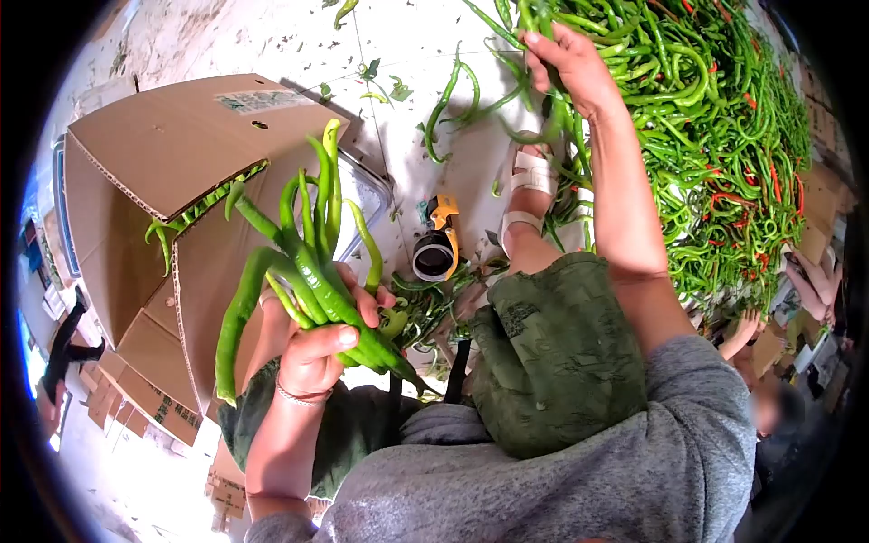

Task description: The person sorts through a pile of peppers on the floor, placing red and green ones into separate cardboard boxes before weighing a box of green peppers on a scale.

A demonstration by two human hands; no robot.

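Observation:
My left hand (317,348) is closed around a bunch of long green chili peppers (312,281), whose tips fan up and to the left. Some of the bunch's lower ends poke out below my thumb. At the top, my right hand (572,65) grips a few more green peppers (536,20) at the near side of a large pepper pile (670,100). Mostly green, that pile has scattered red peppers in it. Beside my left hand stands an open cardboard box (172,136), with green peppers (204,204) showing at its flap's edge.
A yellow and black roll-shaped object (437,240) lies on the floor between my hands, near my sandalled foot (529,185). Loose peppers (444,104) and leaf scraps litter the pale floor (407,36). At the right edge, another person's hand (744,330) is near the pile.

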